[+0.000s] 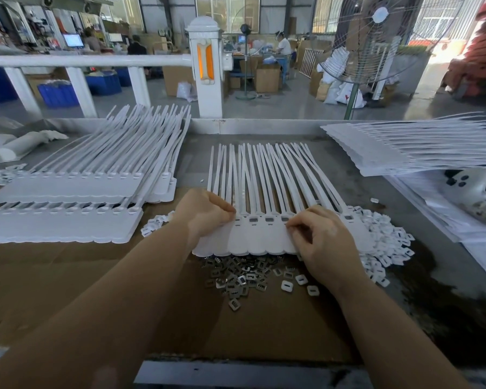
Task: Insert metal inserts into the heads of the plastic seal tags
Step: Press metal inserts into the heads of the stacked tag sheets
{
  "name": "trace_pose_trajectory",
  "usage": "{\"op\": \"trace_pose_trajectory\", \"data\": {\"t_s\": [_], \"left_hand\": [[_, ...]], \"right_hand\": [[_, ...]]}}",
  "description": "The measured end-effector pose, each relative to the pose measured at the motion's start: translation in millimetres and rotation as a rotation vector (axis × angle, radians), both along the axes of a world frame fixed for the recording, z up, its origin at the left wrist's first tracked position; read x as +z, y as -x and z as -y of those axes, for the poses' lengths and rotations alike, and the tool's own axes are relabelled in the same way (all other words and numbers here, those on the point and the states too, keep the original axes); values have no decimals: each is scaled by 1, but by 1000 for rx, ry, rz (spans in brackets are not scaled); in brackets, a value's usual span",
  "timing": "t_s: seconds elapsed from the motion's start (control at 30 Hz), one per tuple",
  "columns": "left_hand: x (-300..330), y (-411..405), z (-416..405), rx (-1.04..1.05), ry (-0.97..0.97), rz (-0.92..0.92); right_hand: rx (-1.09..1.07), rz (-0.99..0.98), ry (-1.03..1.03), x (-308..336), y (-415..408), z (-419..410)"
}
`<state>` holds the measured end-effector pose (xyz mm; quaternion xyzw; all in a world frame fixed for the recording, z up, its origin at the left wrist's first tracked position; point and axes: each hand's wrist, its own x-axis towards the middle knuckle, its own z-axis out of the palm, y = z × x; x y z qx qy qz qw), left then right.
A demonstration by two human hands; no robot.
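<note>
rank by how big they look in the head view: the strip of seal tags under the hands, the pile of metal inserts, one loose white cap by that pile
1. strip of seal tags
2. pile of metal inserts
3. loose white cap

All three lie close together on the cardboard, so nearness hardly skews this order.

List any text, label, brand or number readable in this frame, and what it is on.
No text can be read.
Monitor at far left: lit, but its content is too small and blurred.
White sacks by the fan: a red mark, not legible.
Seal tags under the hands: no print visible.
</note>
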<state>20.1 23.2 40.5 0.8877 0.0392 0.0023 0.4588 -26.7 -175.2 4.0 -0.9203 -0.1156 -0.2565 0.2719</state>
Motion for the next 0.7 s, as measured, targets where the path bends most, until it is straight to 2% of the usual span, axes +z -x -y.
{"op": "trace_pose_trajectory", "data": {"t_s": [0.1, 0.17, 0.3, 0.4, 0.7], "left_hand": [[-2, 10, 3, -42, -152, 172], [-2, 21, 9, -165, -164, 236], [1, 45, 27, -532, -186, 185], [0, 54, 37, -716, -212, 137], [-2, 59, 45, -732, -426, 142]], "right_hand": [[4, 1, -6, 0, 0, 0], [-1, 0, -2, 0, 0, 0], [-6, -9, 5, 0, 0, 0], [-3, -15, 4, 0, 0, 0], [-5, -13, -7, 0, 0, 0]]}}
